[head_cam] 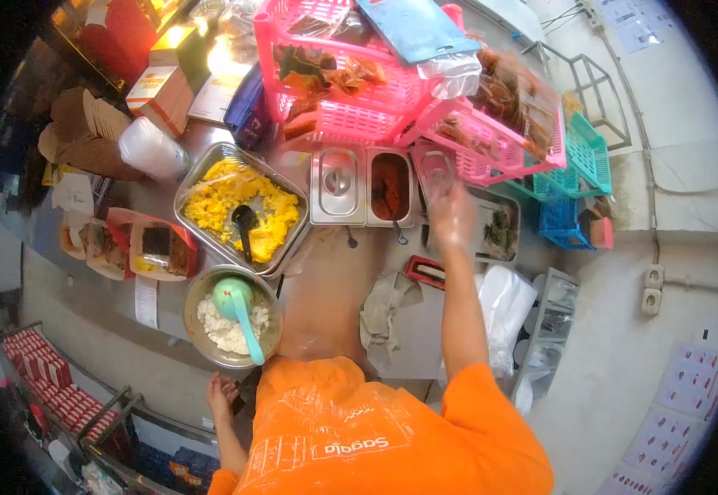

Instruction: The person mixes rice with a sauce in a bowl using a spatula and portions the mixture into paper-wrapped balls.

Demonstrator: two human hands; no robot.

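My right hand, blurred and seemingly in a clear plastic glove, reaches to a steel container right of a pan of red sauce; whether it grips anything cannot be told. My left hand hangs below the counter's edge with fingers apart and nothing in it. Near it, a steel bowl holds white rice and a mint-green ladle. Behind the bowl, a tray of yellow scrambled egg holds a black spoon. A lidded steel pan stands between the egg tray and the sauce.
Open food boxes stand at the left. Pink plastic baskets with packed food rise behind the pans. To the right lie a tray with green leaves, a grey cloth, a red-framed object and white plastic bags.
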